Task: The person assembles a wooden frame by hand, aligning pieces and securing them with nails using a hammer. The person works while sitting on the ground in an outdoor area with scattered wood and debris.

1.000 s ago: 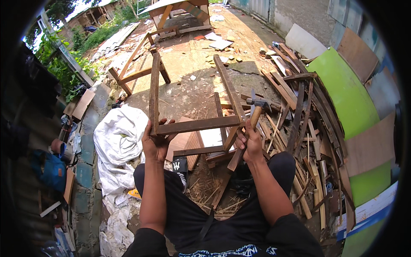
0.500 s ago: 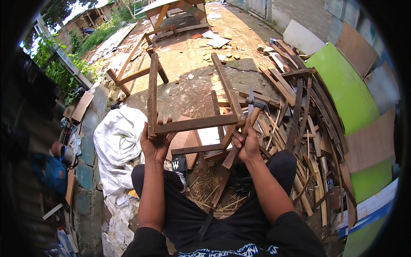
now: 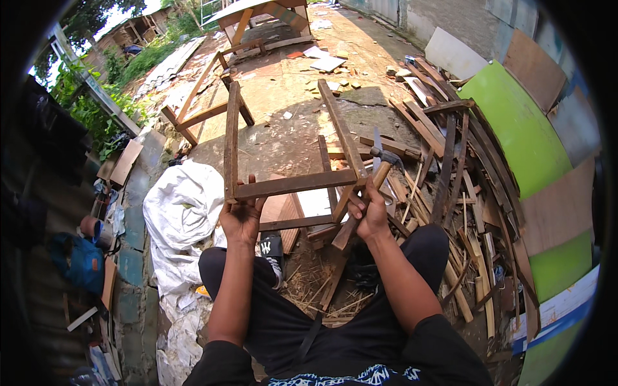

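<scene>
A dark wooden frame, made of two long bars joined by a crossbar, is held up in front of my knees. At its left corner my left hand grips from below, with fingertips showing behind the crossbar. My right hand is closed around the handle of a claw hammer, just beside the frame's right corner. The hammer's head points up and away from me. Whether these fingers also press on the frame is hard to make out. A second wooden bar sits below the crossbar, partly hidden.
Scrap wood lies heaped on the right beside green panels. A white sack is at my left. Farther off stand another wooden frame and a low wooden structure. Wood shavings cover the ground between my legs.
My left hand has shifted slightly right along with the frame's left corner, and its fingers have moved a little. My right hand keeps its hold on the hammer, almost still.
</scene>
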`<state>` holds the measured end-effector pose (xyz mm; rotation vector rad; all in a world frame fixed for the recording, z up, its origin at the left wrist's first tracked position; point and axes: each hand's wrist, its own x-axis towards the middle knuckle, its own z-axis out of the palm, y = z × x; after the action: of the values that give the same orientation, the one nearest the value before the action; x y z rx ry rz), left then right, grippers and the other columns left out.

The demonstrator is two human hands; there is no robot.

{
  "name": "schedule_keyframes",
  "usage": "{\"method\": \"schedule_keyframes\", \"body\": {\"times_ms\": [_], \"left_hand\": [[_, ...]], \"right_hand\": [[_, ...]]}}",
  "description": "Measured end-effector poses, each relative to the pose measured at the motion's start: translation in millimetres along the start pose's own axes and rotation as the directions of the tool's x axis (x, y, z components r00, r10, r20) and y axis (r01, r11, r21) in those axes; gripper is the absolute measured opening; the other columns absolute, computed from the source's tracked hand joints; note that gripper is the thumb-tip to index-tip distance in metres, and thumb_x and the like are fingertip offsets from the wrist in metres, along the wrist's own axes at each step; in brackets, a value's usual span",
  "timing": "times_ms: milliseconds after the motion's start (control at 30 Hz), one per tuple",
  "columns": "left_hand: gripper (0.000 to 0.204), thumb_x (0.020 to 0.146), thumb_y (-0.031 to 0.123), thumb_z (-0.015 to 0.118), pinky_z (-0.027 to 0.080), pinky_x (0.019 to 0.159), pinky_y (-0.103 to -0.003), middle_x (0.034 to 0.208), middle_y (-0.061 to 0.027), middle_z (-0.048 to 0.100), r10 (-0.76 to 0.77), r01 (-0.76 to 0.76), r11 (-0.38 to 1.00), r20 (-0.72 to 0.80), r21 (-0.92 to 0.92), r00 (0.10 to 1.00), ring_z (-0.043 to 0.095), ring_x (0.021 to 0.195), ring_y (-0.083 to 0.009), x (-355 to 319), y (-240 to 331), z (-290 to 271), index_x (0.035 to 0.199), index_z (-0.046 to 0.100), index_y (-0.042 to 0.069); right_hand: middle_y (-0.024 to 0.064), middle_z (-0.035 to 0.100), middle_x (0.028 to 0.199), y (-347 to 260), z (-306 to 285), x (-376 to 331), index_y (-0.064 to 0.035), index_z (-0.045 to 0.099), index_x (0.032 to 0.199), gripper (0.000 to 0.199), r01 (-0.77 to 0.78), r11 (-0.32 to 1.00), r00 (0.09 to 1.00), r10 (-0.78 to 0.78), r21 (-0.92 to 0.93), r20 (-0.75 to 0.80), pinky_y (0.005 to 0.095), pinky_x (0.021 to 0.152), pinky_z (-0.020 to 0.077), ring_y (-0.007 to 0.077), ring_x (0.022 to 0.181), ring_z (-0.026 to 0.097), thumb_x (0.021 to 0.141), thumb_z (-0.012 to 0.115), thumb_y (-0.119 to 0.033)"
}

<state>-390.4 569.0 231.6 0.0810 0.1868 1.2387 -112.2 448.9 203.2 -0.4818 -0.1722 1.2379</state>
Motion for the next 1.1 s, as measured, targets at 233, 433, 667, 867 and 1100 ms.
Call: {"method": "schedule_keyframes", "body": {"times_ms": [233,433,667,867,1100], "left_hand": [[0.035,0.109,0.02,0.034,0.039,0.108,-0.074,0.128,-0.0223,0.062,0.083,-0.083,0.997,-0.135,0.005,0.987,0.054,0.133,-0.0417,-1,-7,11,0.126,0.052,-0.005],[0.036,0.109,0.018,0.03,0.044,0.106,-0.073,0.126,-0.0229,0.06,0.145,-0.137,0.988,-0.115,0.076,0.983,0.049,0.137,-0.0411,-14,-12,27,0.125,0.05,-0.007],[0.037,0.109,0.02,0.031,0.042,0.108,-0.073,0.123,-0.0205,0.06,0.125,-0.12,0.992,-0.122,0.045,0.985,0.05,0.135,-0.043,-15,-18,38,0.128,0.047,-0.007],[0.055,0.101,0.037,0.061,0.043,0.11,-0.067,0.12,-0.0203,0.066,0.083,-0.084,0.996,-0.05,-0.008,0.995,0.056,0.131,-0.0397,-9,-6,16,0.135,0.045,-0.003],[0.039,0.101,0.022,0.063,0.049,0.108,-0.06,0.124,-0.0183,0.068,0.184,-0.171,0.975,-0.083,0.145,0.979,0.059,0.128,-0.0358,4,-3,14,0.131,0.054,-0.002]], "right_hand": [[-0.0035,0.053,0.087,-2,-7,3,-0.0134,0.056,0.111,0.02,-0.049,0.998,0.999,0.048,0.04,0.021,0.0194,0.042,0.0268,0.0041,0.055,0.036,0.107,0.054,-0.033],[-0.0042,0.051,0.079,-2,13,-8,-0.0164,0.058,0.108,0.022,-0.057,0.998,0.997,0.057,0.009,-0.046,0.0202,0.042,0.0266,0.0052,0.051,0.034,0.105,0.056,-0.038],[-0.0066,0.036,0.06,-7,12,-3,-0.019,0.06,0.106,0.032,-0.003,0.998,0.998,-0.001,-0.07,-0.062,0.0222,0.044,0.0233,0.006,0.045,0.029,0.104,0.054,-0.05],[-0.002,0.056,0.086,6,-6,4,-0.0121,0.058,0.112,0.027,0.013,0.999,0.999,-0.012,-0.035,0.029,0.0193,0.042,0.0292,0.0042,0.054,0.037,0.103,0.06,-0.037],[-0.0033,0.058,0.091,9,19,-7,-0.0085,0.056,0.134,0.038,0.068,0.994,0.996,-0.061,-0.091,0.072,0.0186,0.043,0.0321,0.0038,0.056,0.038,0.104,0.06,-0.032]]}}
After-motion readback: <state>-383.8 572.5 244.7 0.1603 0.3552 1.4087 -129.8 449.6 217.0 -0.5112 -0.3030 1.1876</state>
